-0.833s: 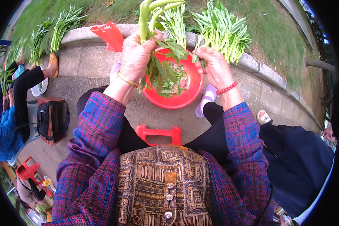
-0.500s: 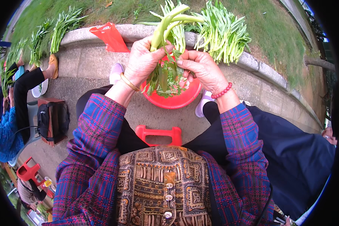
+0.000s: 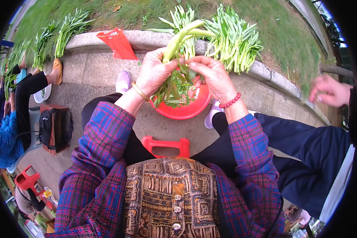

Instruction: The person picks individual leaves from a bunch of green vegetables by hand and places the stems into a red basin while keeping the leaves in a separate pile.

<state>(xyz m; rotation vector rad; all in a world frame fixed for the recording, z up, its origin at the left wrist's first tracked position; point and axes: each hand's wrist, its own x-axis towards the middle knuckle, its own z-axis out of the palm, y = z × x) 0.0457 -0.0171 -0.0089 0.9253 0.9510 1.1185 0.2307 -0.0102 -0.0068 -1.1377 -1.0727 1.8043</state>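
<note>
My left hand (image 3: 154, 72) is closed around a bunch of water spinach (image 3: 173, 48). Its thick pale stems curve up and to the right, while its leaves hang below the hand. With thumb and forefinger together, my right hand (image 3: 212, 75) pinches a leafy part of the same bunch, close beside my left fingertips. Beneath both hands stands a red basin (image 3: 183, 114) with torn green pieces inside. My fingers and the hanging leaves hide part of its contents.
A stone kerb (image 3: 144, 39) curves behind the basin. Piled water spinach (image 3: 236, 43) and a red plastic bag (image 3: 117, 43) lie along it. A red stool (image 3: 166, 146) is close to me. Another person's hand (image 3: 331, 91) reaches in at right. A dark bag (image 3: 53, 129) stands left.
My right fingertips have moved slightly up and left, nearer my left hand. At right, another person's hand has come into view and their dark-clothed legs have shifted.
</note>
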